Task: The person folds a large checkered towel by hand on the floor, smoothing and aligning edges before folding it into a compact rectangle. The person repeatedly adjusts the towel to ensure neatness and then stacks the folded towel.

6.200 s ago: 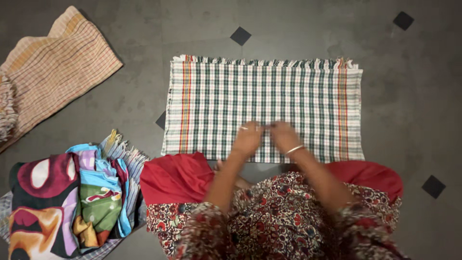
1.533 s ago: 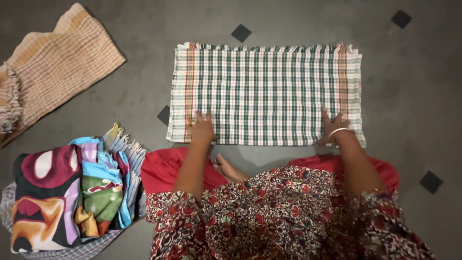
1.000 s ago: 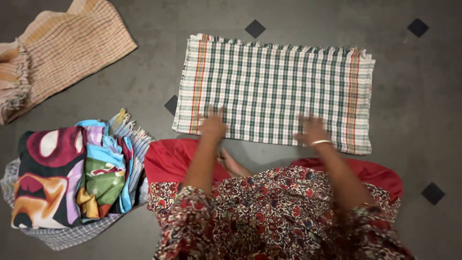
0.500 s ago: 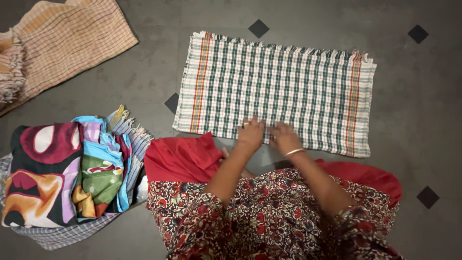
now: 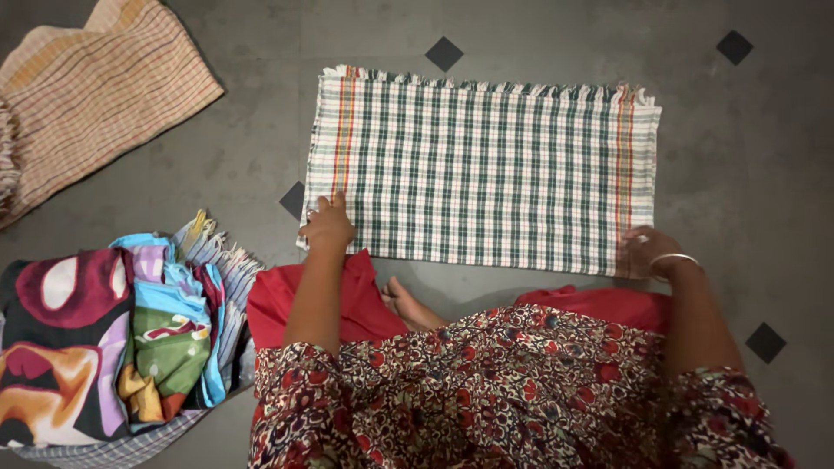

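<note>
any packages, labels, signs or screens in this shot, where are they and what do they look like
None in view: only cloth on a dark grey floor with black diamond insets.
Checked cloth: flat rectangle ahead, green and white with orange stripes, left hand and right hand at its near corners.
Striped beige cloth: far left.
Pile of colourful printed cloths: near left.

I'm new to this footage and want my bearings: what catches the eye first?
A green-checked cloth lies flat on the grey floor, with the left hand and right hand on its near corners. A bright multicoloured pile of fabrics sits at lower left.
</note>
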